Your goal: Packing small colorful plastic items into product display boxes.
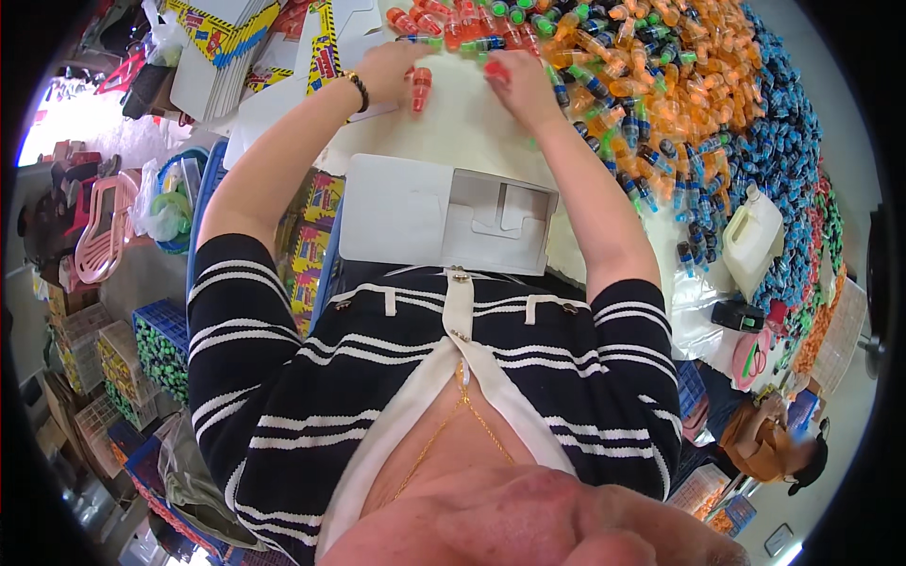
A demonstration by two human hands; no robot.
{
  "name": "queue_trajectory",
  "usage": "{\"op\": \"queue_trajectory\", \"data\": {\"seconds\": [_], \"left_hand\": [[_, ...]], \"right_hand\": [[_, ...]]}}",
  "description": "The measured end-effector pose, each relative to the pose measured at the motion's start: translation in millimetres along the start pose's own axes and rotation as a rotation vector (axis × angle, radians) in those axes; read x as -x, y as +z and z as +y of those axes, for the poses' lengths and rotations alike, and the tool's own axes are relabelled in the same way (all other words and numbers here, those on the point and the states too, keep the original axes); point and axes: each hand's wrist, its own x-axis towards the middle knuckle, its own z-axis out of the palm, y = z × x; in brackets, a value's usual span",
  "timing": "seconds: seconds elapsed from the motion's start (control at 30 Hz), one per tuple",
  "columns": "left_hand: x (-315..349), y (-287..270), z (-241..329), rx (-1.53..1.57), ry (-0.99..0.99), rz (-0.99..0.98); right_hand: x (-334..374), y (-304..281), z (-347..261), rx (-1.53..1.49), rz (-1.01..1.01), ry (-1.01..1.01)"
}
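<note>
My left hand [385, 74], with a dark beaded bracelet at its wrist, reaches to the far side of the table. Its fingers are closed at the top of a small red bottle [421, 91]. Across from it, my right hand [521, 87] pinches another small red piece [496, 71], which looks like a bottle and is mostly hidden by the fingers. Close to my body, an open white cardboard box [396, 209] lies with its lid folded out to the left. White card flaps show inside it. Beyond both hands lie loose red bottles [462, 21].
A big heap of small orange bottles [651, 71] and blue bottles [788, 141] covers the table's right side. A white jug [752, 236] stands by it. Flat printed cartons [212, 57] are stacked at the far left. Another person [764, 439] is at the lower right.
</note>
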Motion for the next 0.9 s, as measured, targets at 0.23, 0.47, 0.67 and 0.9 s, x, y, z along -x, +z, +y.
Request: {"op": "queue_trajectory", "data": {"seconds": [0.23,0.47,0.67,0.9], "left_hand": [[9,6,7,-0.71,0.666,-0.262],[72,-24,139,0.709,0.014,-0.199],[163,45,151,0.302,0.701,-0.027],[195,61,133,0.032,0.667,-0.399]], "right_hand": [[44,-107,-54,-1.061,0.054,0.866],[148,-117,-126,-0.605,-0.053,0.361],[180,-121,-148,-0.569,-0.172,0.139],[190,-137,-146,-0.656,-0.604,0.263]]}}
